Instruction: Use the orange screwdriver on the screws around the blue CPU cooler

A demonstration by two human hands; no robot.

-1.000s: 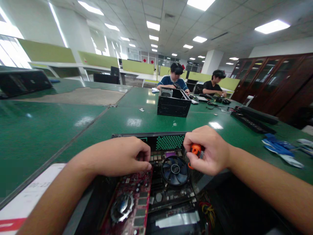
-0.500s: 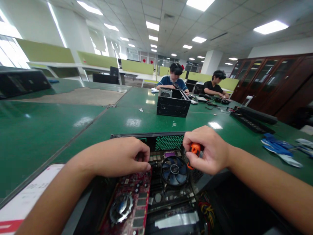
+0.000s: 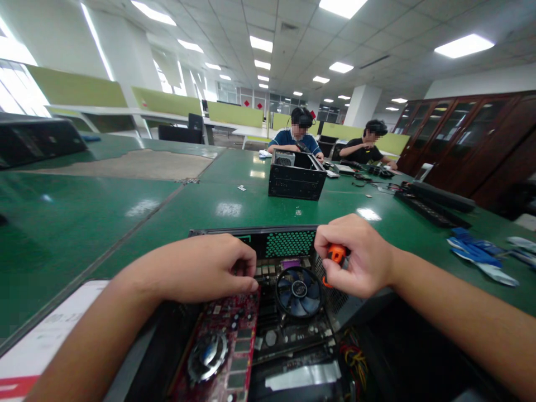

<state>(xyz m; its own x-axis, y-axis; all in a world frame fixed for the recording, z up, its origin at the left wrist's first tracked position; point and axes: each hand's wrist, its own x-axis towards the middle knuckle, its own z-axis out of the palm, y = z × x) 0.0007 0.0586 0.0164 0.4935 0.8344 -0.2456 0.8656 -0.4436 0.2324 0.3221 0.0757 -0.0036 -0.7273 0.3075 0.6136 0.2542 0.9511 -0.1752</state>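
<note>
An opened computer case lies in front of me with its board showing. Curled over the upper end of a red graphics card, my left hand is closed, its thumb at the card's corner. The card carries a round silver fan and several grey chips. My right hand is a fist around an orange-and-black screwdriver handle; the shank and tip are hidden. Between the hands sits a round CPU cooler fan, fixed to the motherboard.
Coloured cables bunch in the case's lower right. A printed sheet lies at left. Blue-and-white gloves rest on the green table at right. Across it stands another case, with two people working.
My right hand and the screwdriver have shifted very slightly right. My left hand stays at the card. The person at far right has raised one arm toward the head.
</note>
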